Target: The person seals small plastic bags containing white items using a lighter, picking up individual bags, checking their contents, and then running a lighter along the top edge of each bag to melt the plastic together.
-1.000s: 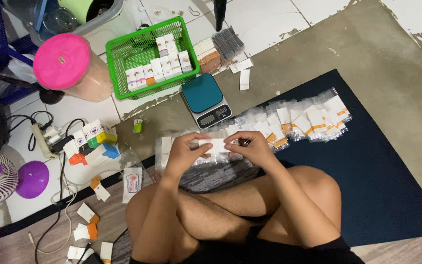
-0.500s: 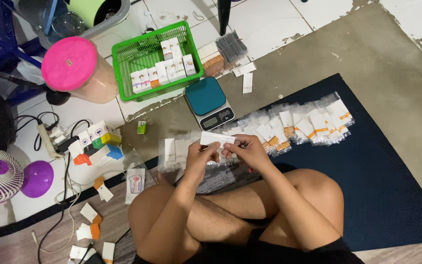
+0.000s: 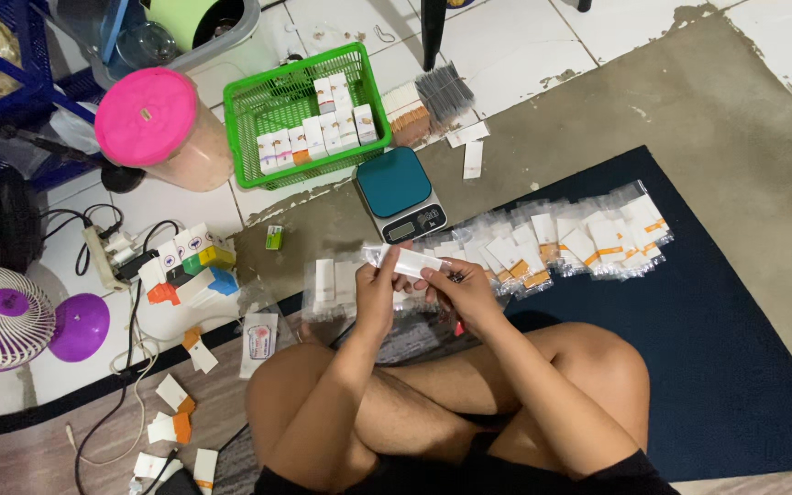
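Just below the digital scale [image 3: 400, 195], left hand [image 3: 377, 291] and right hand [image 3: 459, 291] pinch 1 small white packet [image 3: 405, 261]; fingertips partly hidden behind it.

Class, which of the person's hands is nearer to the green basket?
Left. The left hand sits below the green basket, closer to it; the right hand lies farther right.

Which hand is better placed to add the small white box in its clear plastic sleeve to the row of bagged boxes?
Probably right: both hands hold the small white box, but the right hand sits nearer the row of bagged boxes; the left hand is farther.
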